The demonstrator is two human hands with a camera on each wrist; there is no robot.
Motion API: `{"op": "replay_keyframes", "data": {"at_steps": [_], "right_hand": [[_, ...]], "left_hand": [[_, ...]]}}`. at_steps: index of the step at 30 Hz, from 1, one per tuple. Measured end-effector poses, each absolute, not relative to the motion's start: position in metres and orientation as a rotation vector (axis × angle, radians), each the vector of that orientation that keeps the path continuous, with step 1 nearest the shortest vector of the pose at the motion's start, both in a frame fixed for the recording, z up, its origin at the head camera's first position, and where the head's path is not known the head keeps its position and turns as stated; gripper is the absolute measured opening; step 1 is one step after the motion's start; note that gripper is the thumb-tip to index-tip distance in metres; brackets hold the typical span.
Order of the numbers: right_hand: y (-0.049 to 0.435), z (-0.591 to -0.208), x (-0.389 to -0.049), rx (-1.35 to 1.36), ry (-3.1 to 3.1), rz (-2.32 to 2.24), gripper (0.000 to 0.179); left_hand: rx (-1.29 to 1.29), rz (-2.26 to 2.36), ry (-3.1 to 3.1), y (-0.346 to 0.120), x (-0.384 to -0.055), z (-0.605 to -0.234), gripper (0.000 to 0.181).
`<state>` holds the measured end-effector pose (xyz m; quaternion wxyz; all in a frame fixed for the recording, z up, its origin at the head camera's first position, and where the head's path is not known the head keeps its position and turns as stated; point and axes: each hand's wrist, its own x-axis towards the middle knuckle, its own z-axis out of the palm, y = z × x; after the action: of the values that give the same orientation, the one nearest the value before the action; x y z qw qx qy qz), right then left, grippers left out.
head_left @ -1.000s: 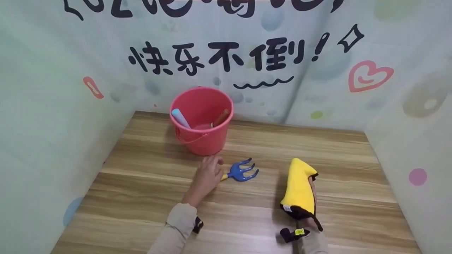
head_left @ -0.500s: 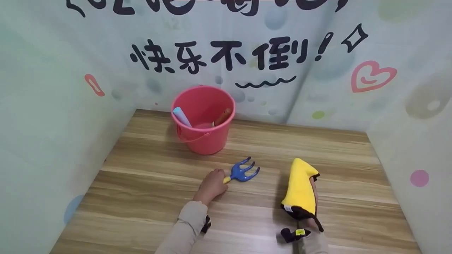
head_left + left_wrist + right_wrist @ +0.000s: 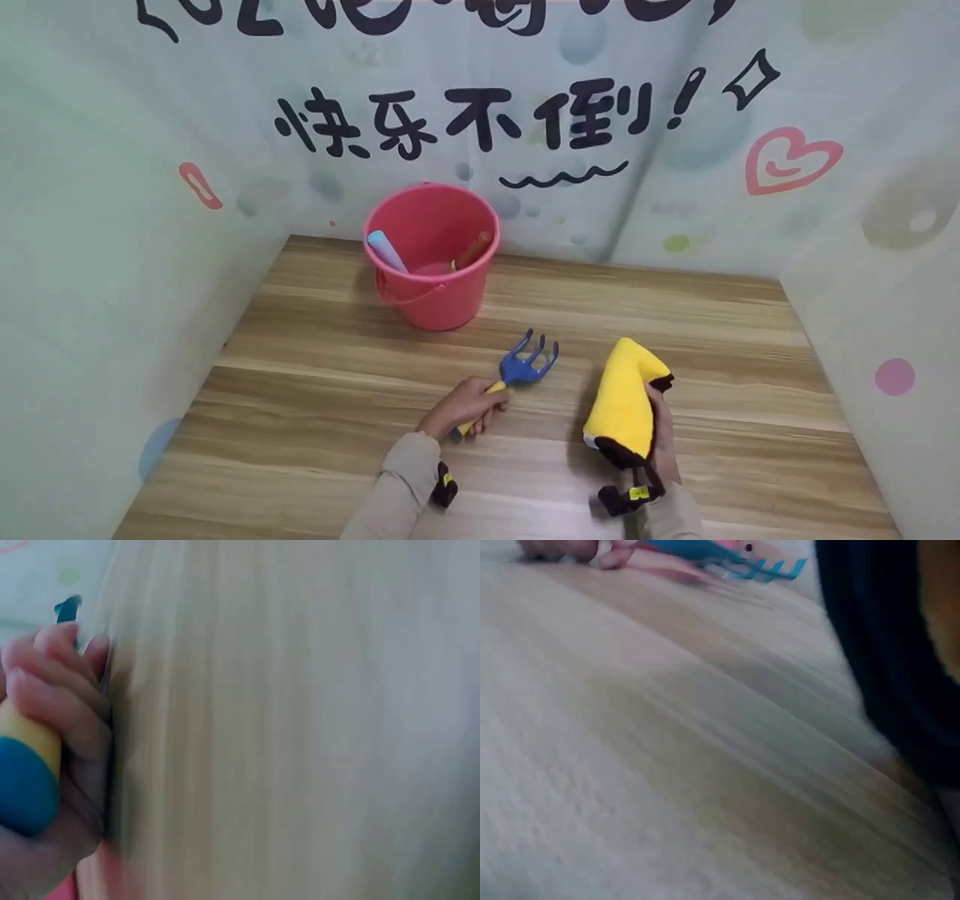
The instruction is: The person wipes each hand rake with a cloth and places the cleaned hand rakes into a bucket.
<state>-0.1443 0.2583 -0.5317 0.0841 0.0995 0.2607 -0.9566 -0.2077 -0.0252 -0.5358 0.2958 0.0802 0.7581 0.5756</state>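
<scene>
My left hand [image 3: 466,405] grips the yellow handle of a small hand rake [image 3: 521,369], whose blue three-pronged head points away to the upper right. The left wrist view shows curled fingers around the handle, with its blue butt end [image 3: 26,787] close to the camera. On the right, my right hand [image 3: 663,439] holds a soft yellow cloth thing with black edging [image 3: 619,405] by its right side; its upper end bends rightward. Part of that hand is hidden behind the cloth. Only a dark edge [image 3: 877,652] of it fills the right side of the right wrist view.
A pink bucket [image 3: 450,300] stands at the back left of the wood-grain surface [image 3: 322,315]. Inside lean a pale blue-and-lilac stick [image 3: 386,250] and a brown one [image 3: 472,250]. Printed cloth walls [image 3: 525,210] enclose the back and both sides.
My left hand came down onto the rake's handle, took hold of it and tilted the rake, its prongs swinging upward. The yellow cloth thing shifted slightly left and tilted in my right hand.
</scene>
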Motion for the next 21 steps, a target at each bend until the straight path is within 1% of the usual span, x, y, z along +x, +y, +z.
{"op": "replay_keyframes", "data": {"at_steps": [2,4,9,13,18,21], "right_hand": [[0.26,-0.539,-0.149,0.33,0.834,-2.857,0.015],[0.26,-0.547,-0.155,0.394,0.972,-2.838,0.015],[0.25,-0.553,-0.164,0.564,1.427,-2.728,0.026],[0.237,-0.55,-0.163,0.617,1.738,-2.598,0.036],[0.228,-0.547,-0.162,0.618,1.875,-2.474,0.038],[0.225,-0.546,-0.163,0.612,1.961,-2.399,0.038]], "left_hand": [[0.204,1.603,2.033,-0.018,-0.204,-0.54,0.04],[0.188,1.692,2.038,-0.012,-0.199,-0.543,0.043],[0.225,1.781,2.06,0.0,-0.187,-0.542,0.038],[0.29,1.758,2.098,0.006,-0.185,-0.549,0.034],[0.329,1.715,2.166,0.015,-0.182,-0.553,0.029],[0.326,1.708,2.176,0.019,-0.181,-0.554,0.029]]}}
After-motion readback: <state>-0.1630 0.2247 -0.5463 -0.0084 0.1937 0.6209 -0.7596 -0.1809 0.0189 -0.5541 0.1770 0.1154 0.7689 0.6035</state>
